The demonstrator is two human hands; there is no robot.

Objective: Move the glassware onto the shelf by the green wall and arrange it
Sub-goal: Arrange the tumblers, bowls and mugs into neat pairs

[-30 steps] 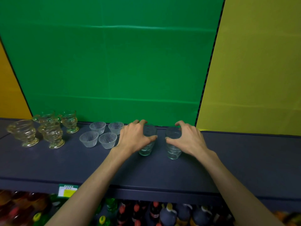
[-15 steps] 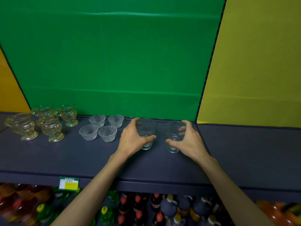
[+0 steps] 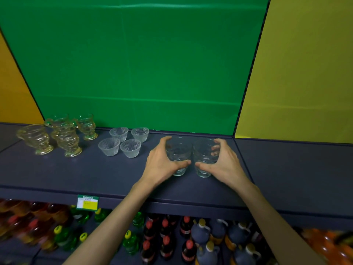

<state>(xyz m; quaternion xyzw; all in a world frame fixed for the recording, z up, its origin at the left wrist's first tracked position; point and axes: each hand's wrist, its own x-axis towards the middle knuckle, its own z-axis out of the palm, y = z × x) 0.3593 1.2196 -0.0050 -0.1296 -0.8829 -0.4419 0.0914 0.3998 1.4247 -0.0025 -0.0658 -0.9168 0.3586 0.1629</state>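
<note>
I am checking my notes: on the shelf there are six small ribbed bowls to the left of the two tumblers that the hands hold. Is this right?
Not quite. The head view shows four small ribbed bowls, not six, left of the two tumblers held by the left hand and right hand.

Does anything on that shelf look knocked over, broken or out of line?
Nothing stands out. The amber footed cups, ribbed bowls and both tumblers stand upright in groups; each hand, left and right, grips one tumbler.

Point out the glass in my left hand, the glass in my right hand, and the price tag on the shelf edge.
Left glass (image 3: 178,150), head view, upper wall below the rim.
Right glass (image 3: 203,150), head view, upper wall below the rim.
Price tag (image 3: 87,202), head view, middle of the label.
</note>
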